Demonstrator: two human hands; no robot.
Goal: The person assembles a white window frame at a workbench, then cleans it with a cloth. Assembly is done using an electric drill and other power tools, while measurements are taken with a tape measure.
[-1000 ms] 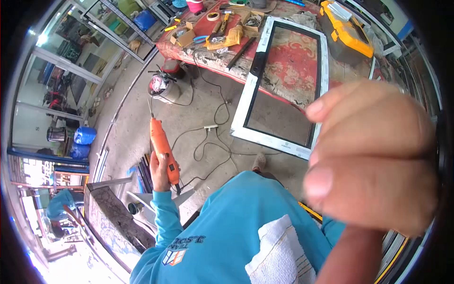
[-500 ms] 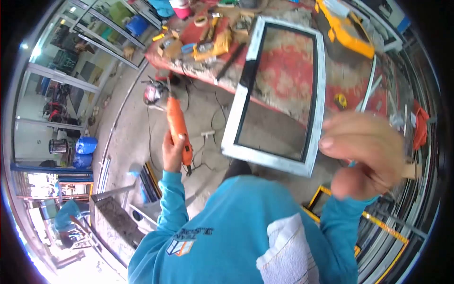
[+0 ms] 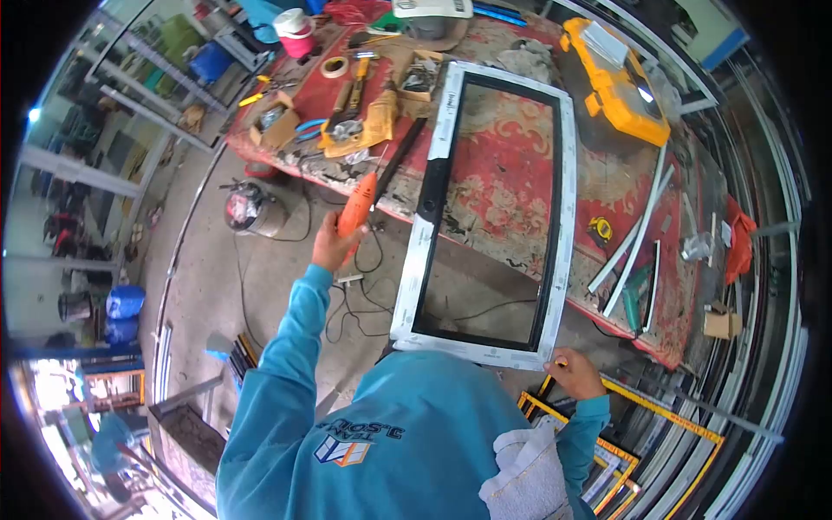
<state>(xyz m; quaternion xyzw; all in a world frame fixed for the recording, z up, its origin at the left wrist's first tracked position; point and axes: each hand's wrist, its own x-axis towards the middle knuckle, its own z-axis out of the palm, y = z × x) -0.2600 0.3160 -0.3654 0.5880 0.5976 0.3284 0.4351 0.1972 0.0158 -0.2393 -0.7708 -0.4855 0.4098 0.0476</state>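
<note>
My left hand (image 3: 333,246) is wrapped round a slim orange power tool (image 3: 359,201), its thin bit pointing up toward the bench. A rectangular window frame (image 3: 556,234), mostly covered in white film with a bare black stretch on its left side, rests partly on the bench and reaches down to my body. My right hand (image 3: 575,374) is closed at the frame's lower right corner, thumb and fingers against it. The tool is left of the frame, apart from it.
On the red, worn workbench (image 3: 511,165) lie a yellow tool case (image 3: 637,108), a tape measure (image 3: 600,230), a hammer (image 3: 360,82), a tape roll (image 3: 333,67) and a green tool (image 3: 635,299). Cables (image 3: 347,316) trail over the floor. Metal profiles crowd the right side.
My right hand has come down from in front of the camera to the frame's lower right corner. My left hand has raised the orange tool up and right, closer to the frame.
</note>
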